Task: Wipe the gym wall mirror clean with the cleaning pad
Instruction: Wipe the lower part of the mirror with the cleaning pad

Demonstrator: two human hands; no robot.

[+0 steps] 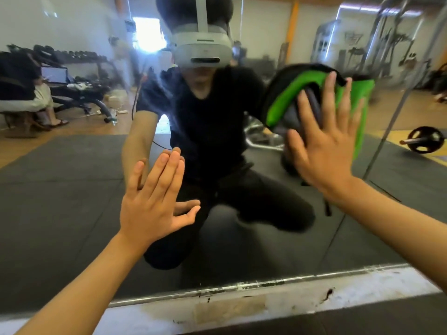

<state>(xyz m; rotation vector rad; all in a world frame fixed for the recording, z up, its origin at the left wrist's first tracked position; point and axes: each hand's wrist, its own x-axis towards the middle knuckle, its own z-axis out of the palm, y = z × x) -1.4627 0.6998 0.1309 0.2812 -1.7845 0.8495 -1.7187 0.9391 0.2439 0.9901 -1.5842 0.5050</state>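
The wall mirror [72, 189] fills most of the view and reflects me crouching in front of it. My right hand [324, 141] lies flat with fingers spread on the back of a green and grey cleaning pad [285, 102], pressing it against the glass at the upper right. My left hand [154, 197] is flat with straight fingers on the bare glass at lower centre, meeting its own reflection. The pad's face against the mirror is hidden.
A worn white ledge [242, 303] runs below the mirror's metal bottom edge. The reflection shows dark floor mats, a barbell plate [423, 140] at right, a dumbbell rack and a seated person [36, 97] at left.
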